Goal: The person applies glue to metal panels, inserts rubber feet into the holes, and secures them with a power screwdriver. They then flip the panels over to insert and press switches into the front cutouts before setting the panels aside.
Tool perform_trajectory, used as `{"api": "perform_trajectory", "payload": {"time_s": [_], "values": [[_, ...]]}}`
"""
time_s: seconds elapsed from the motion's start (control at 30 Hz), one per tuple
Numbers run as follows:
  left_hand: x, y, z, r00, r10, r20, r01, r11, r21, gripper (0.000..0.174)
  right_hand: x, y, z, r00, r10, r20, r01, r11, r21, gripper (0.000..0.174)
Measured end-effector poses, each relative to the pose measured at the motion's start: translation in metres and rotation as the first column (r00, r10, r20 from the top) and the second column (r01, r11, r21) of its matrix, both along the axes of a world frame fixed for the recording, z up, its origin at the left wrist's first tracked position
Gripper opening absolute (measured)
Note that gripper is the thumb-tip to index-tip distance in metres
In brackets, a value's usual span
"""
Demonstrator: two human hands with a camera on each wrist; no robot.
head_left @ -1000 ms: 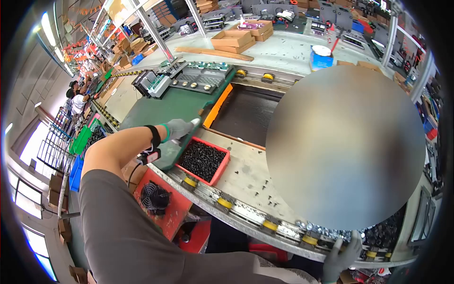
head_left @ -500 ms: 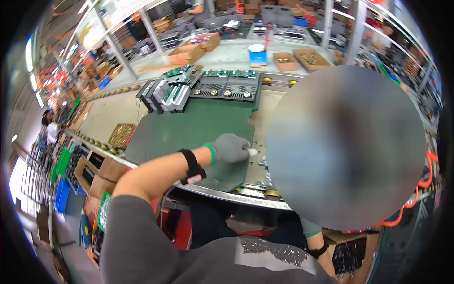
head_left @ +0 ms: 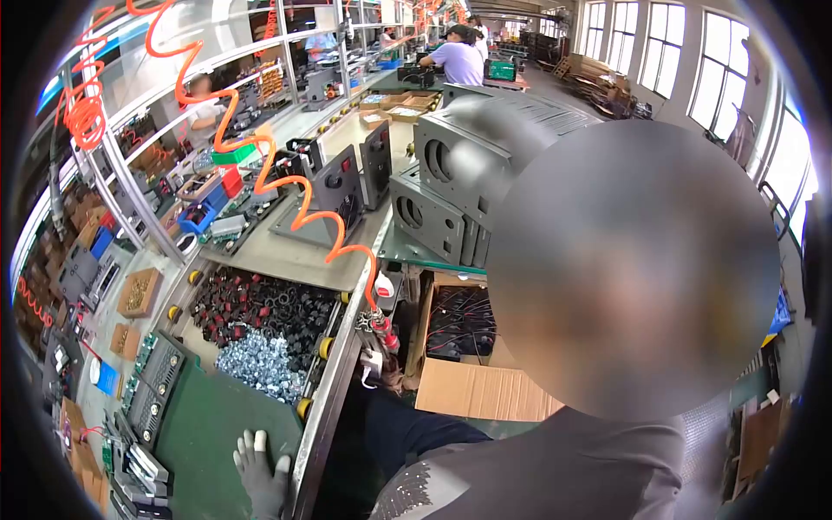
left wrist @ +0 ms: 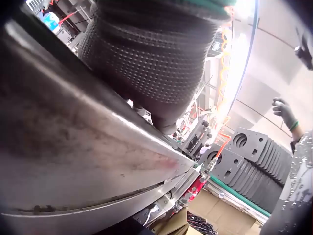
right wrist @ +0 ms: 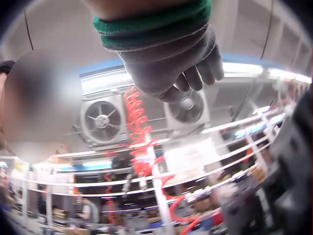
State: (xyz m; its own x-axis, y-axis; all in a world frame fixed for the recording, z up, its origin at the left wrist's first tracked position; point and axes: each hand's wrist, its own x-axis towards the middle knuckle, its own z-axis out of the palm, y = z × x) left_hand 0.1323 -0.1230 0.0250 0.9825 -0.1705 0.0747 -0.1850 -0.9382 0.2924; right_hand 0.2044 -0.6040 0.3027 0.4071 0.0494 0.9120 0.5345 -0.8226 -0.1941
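Observation:
My left hand (head_left: 263, 477), in a grey glove with pale fingertips, lies on the green board (head_left: 208, 416) near the metal edge of the line, fingers straight. Beyond the board's end is a heap of shiny silvery pieces (head_left: 260, 362), beside a heap of small black parts (head_left: 277, 303), some with red. My right hand (right wrist: 168, 66), gloved with a green cuff, is raised in the air with loosely bent fingers and nothing in them. In the head view it blurs in front of a stack of grey metal panels (head_left: 464, 156) with round holes.
An orange coiled hose (head_left: 299, 195) hangs across the line. Below the stack stands a cardboard box (head_left: 485, 390) with black wired parts. On the board's far side sit dark casings (head_left: 156, 390) with circuit boards. A person (head_left: 464, 61) works further down the line.
The head view has swung right. My left hand and the green board have moved right along the line, up to the heaps. The right hand has risen toward the panels.

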Motion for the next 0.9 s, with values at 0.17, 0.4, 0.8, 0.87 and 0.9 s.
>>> {"api": "perform_trajectory", "payload": {"time_s": [0.17,0.4,0.8,0.87,0.9], "values": [[-0.014,0.006,0.018,1.0,0.0,0.025,-0.001,0.999,0.048,0.062,0.015,-0.185,0.076,0.79,-0.534,-0.303,0.545,0.837,-0.053,0.045],[-0.014,0.016,0.002,0.999,0.046,0.017,-0.046,0.999,0.002,0.068,0.018,-0.297,0.06,0.092,-0.469,-0.879,0.767,0.596,-0.238,0.042],[-0.013,0.003,0.018,0.988,0.152,0.03,-0.152,0.988,-0.014,0.063,0.048,-0.387,0.018,0.078,0.046,-0.996,0.813,0.576,0.091,0.024],[-0.012,0.002,0.017,0.987,0.162,0.02,-0.162,0.987,-0.009,0.063,0.04,-0.395,0.018,0.047,-0.007,-0.999,0.797,0.603,0.034,0.031],[-0.012,0.002,0.018,0.986,0.162,0.025,-0.162,0.987,-0.004,0.063,0.038,-0.401,0.015,0.034,-0.009,-0.999,0.79,0.613,0.021,0.036]]}}
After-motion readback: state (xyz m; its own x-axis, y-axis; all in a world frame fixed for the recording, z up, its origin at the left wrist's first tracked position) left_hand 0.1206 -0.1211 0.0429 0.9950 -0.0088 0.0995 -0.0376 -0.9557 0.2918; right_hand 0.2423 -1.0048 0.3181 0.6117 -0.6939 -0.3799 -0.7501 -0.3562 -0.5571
